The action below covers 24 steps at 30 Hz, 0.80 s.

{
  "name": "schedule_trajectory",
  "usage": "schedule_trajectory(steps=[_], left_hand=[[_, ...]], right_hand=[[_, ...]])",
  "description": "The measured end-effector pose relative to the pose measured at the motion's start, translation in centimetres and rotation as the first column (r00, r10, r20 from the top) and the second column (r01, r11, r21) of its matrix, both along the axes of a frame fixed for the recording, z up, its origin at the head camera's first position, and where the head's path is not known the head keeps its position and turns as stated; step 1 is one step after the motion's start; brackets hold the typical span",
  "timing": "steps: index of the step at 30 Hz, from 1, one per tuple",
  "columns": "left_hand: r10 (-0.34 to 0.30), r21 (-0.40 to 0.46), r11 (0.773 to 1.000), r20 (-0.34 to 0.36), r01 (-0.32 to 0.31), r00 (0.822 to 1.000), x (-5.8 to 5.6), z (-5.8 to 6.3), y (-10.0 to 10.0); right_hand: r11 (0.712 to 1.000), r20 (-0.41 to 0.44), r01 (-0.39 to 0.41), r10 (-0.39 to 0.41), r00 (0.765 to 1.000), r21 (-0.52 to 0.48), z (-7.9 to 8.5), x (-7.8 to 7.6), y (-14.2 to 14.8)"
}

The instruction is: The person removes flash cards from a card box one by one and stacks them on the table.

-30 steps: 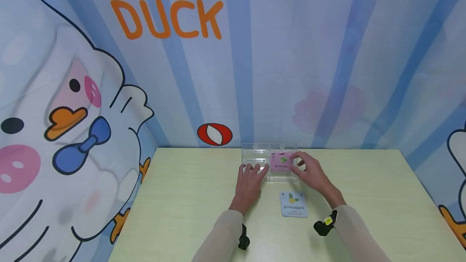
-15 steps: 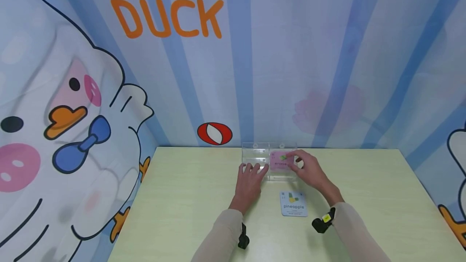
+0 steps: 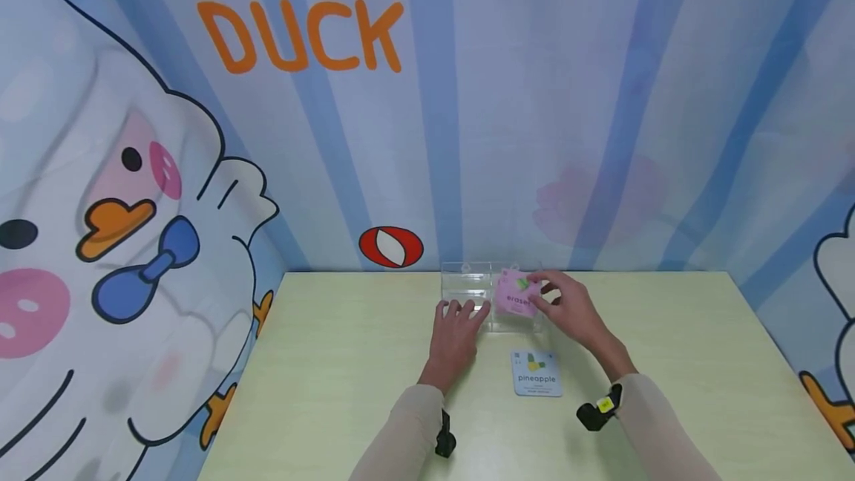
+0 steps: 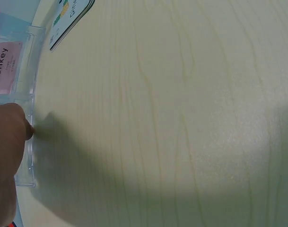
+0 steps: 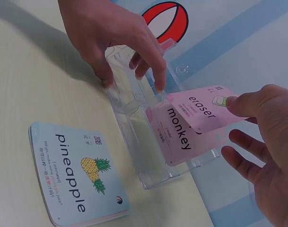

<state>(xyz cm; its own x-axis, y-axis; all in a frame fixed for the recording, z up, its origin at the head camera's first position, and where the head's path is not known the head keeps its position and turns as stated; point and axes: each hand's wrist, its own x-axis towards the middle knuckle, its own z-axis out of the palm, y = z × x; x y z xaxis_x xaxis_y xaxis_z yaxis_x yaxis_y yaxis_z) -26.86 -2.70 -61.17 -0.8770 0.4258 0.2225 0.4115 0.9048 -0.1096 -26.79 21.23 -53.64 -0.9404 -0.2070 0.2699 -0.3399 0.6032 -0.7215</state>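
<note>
My right hand [image 3: 576,314] pinches a pink "eraser" card [image 5: 203,106] between thumb and fingers. The card leans tilted at the right compartment of a clear plastic card holder [image 3: 467,270]. Behind it, a pink "monkey" card [image 5: 172,142] stands in that same compartment, partly covered. My left hand [image 3: 454,340] grips the holder by its left compartment, thumb at the front edge and fingers reaching over inside. A stack of blue cards topped by "pineapple" [image 5: 80,172] lies flat on the table in front of the holder. In the left wrist view, only part of the left hand shows.
The pale wooden table [image 3: 334,362] meets a blue striped curtain [image 3: 494,132] with duck prints right behind the holder. Each wrist wears a small black camera, the right one [image 3: 599,408] beside the pineapple cards.
The eraser card has gone from lying straight in the right compartment to tilted, pulled forward off the cards behind by my right hand. My left hand keeps its place on the holder.
</note>
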Motion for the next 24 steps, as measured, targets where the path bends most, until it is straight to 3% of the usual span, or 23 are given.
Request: schedule_trajectory(steps=[12,24], left_hand=[[0.018,0.001,1.0,0.018,-0.018,1.0,0.1,0.0,0.2],[0.01,-0.006,1.0,0.0,-0.01,1.0,0.1,-0.1,0.1]], right_hand=[[0.999,0.128,0.0,0.004,0.992,-0.032,-1.1,3.0,0.9],[0.997,0.287,0.012,0.011,0.958,-0.079,-3.4,5.7,1.3]])
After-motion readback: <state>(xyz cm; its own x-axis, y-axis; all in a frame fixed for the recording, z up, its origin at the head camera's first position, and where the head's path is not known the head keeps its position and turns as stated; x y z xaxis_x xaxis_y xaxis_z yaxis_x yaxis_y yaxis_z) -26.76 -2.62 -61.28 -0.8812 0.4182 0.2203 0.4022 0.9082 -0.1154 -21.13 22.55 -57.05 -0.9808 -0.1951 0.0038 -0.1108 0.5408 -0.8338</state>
